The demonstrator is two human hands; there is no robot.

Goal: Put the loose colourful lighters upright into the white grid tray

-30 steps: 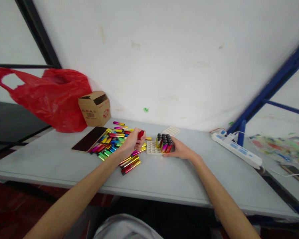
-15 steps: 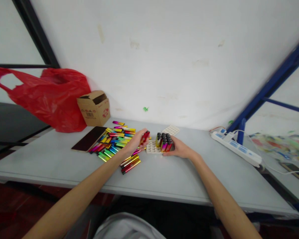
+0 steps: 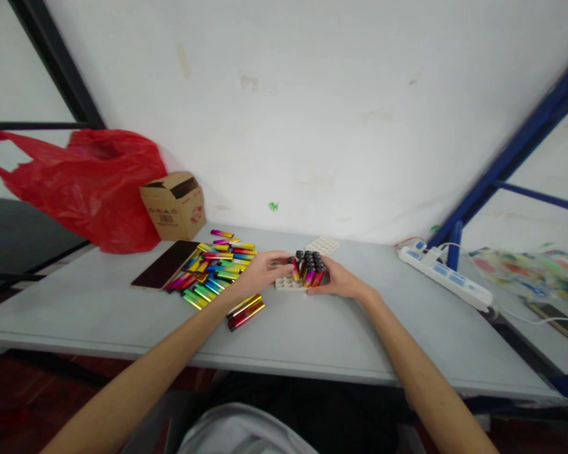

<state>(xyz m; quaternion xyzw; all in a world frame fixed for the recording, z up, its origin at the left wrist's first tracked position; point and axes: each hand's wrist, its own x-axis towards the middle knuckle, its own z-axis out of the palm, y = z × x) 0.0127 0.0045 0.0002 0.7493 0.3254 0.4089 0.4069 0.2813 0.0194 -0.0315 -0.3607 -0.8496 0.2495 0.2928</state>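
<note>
Several shiny lighters (image 3: 309, 275) with black tops stand upright in a white tray with holes (image 3: 284, 285). My left hand (image 3: 263, 272) is closed on a red lighter (image 3: 295, 271), which it holds upright over the tray's holes beside the standing ones. Round the right end of the tray curls my right hand (image 3: 337, 280), its thumb at the near side and its fingers behind the lighters. To the left of my left hand lies a pile of loose lighters (image 3: 218, 268) in many metallic colours, and nearer the front a red lighter (image 3: 246, 316) lies flat.
Behind the tray is another white holed tray (image 3: 322, 245). A dark flat panel (image 3: 165, 265), a cardboard box (image 3: 174, 208) and a red plastic bag (image 3: 94, 189) are at the left. On the right lies a white power strip (image 3: 447, 277) with cables, near a blue metal frame (image 3: 492, 170).
My left hand has moved right with the red lighter, from left of the tray to over its holes, turning the lighter upright. My right hand stays at the tray's right end.
</note>
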